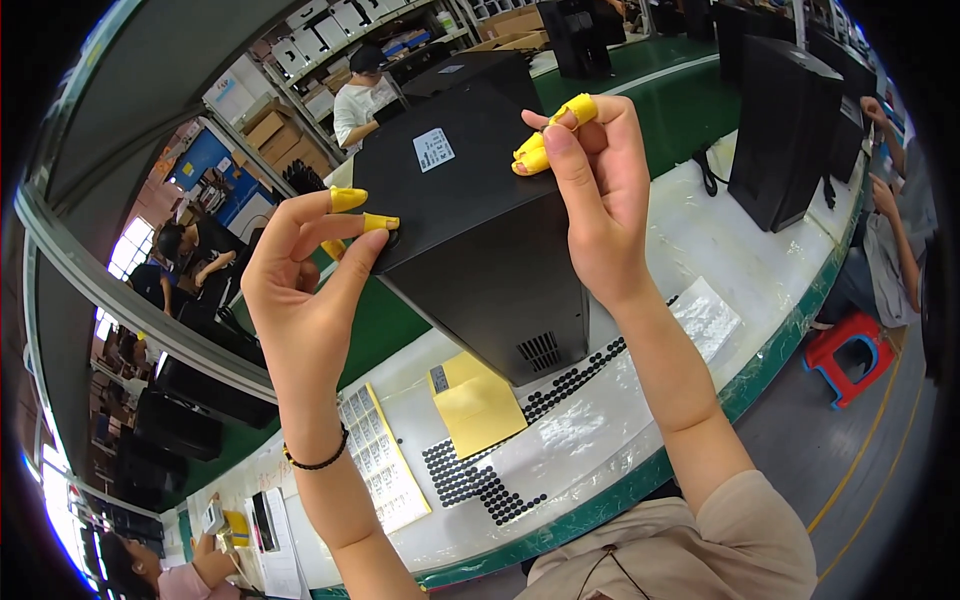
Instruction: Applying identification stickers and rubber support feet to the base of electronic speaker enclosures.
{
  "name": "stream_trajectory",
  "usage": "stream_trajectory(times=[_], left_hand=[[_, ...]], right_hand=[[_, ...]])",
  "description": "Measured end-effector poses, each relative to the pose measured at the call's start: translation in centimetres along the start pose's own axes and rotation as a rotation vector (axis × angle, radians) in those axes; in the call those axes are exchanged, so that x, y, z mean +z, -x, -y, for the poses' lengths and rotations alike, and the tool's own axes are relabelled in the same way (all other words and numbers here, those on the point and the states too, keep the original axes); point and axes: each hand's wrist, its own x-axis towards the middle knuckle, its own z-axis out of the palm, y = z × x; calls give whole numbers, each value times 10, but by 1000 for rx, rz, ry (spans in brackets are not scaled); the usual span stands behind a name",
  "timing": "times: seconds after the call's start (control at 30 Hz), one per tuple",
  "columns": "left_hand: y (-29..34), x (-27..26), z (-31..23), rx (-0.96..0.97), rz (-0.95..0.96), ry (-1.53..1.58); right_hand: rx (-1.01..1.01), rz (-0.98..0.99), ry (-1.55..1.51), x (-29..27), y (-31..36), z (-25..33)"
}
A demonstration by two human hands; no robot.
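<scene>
A tall black computer case stands in front of me, a white label on its upper face and a slotted vent low on its near face. At its near left corner, my left hand pinches a small black round sticker between thumb and index finger, against the case. My right hand is over the right edge of the case, thumb and fingertips pressed together; whatever is between them is hidden. Yellow finger cots cover several fingertips. Rows of black round stickers lie on a clear sheet below the case.
A yellow backing sheet and a sheet of printed labels lie on the white worktable. More black cases stand to the right and behind. A red stool is on the floor at right. Other people work around the line.
</scene>
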Motion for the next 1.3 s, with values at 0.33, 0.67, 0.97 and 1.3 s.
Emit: stream_trajectory(times=[0.33,0.67,0.97,1.3], left_hand=[[31,14,-19,528,-91,-557],[18,-4,-5,317,-368,66],[-13,6,-6,225,-298,299],[-28,10,-6,227,-245,205]], right_hand=[[-10,-4,85,-3,0,9],[-136,120,52,-14,36,68],[-30,63,-22,-14,53,91],[21,49,-4,-13,51,96]])
